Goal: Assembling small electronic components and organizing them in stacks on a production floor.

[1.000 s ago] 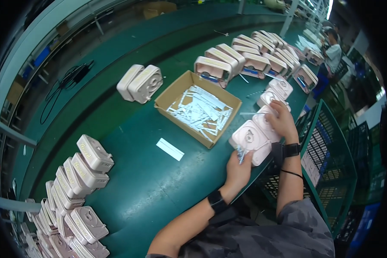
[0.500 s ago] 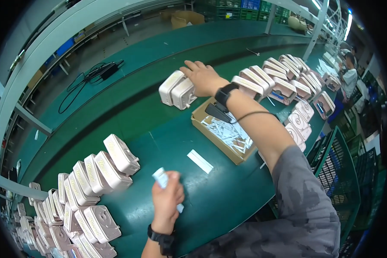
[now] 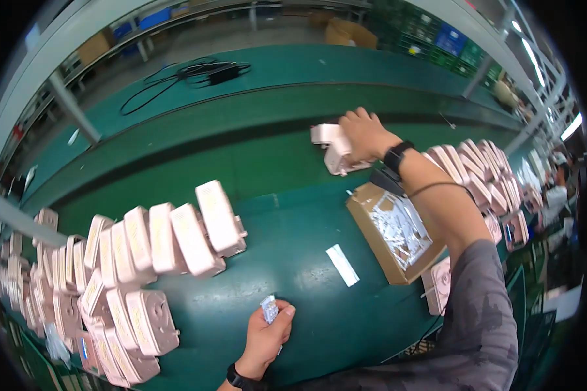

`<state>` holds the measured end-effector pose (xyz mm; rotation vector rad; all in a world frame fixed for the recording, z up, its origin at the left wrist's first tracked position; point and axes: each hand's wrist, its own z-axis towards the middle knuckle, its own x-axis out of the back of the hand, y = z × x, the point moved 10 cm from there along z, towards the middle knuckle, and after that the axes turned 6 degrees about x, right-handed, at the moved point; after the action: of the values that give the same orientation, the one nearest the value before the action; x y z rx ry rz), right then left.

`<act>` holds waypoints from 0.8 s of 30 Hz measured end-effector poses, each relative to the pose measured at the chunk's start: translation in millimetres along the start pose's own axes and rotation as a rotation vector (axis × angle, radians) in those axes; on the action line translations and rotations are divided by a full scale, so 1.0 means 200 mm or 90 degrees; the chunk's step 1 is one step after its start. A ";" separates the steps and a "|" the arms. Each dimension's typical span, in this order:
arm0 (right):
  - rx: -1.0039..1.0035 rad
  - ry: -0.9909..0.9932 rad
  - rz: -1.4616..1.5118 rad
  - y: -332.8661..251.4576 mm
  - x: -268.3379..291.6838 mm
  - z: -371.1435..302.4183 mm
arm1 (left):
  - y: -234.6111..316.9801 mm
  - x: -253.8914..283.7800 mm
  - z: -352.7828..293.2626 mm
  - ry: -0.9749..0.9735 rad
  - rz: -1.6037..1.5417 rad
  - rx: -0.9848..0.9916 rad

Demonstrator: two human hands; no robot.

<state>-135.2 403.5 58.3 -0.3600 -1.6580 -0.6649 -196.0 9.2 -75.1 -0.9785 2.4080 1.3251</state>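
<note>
My right hand reaches out to the far side, its fingers bent over a pale pink plastic casing. A second pink casing stands against it, partly covered. Near the front edge, my left hand is closed on a small white-blue strip, which sticks out above the thumb; another bit shows below the fist. On the green worktop between the hands lies a flat white strip. A cardboard box full of small white strips sits under my right forearm.
Rows of pink casings crowd the left side, and more casings stand at the right. A black cable with an adapter rests on the far ledge. Metal frame posts rise at the left. Green crates and a person are at the far right.
The view has turned, so everything sits further right or lower. My right hand has closed over the casings, and they now look tilted. The left fist still holds its strip.
</note>
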 end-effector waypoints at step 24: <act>0.026 -0.262 1.460 -1.41 -0.39 -1.05 | 0.10 0.46 -0.32 0.187 0.240 -0.182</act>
<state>-116.5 64.5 -62.6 -1.9040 -0.6284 1.2141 -269.4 -76.3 -70.3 -0.8622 2.7801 1.8091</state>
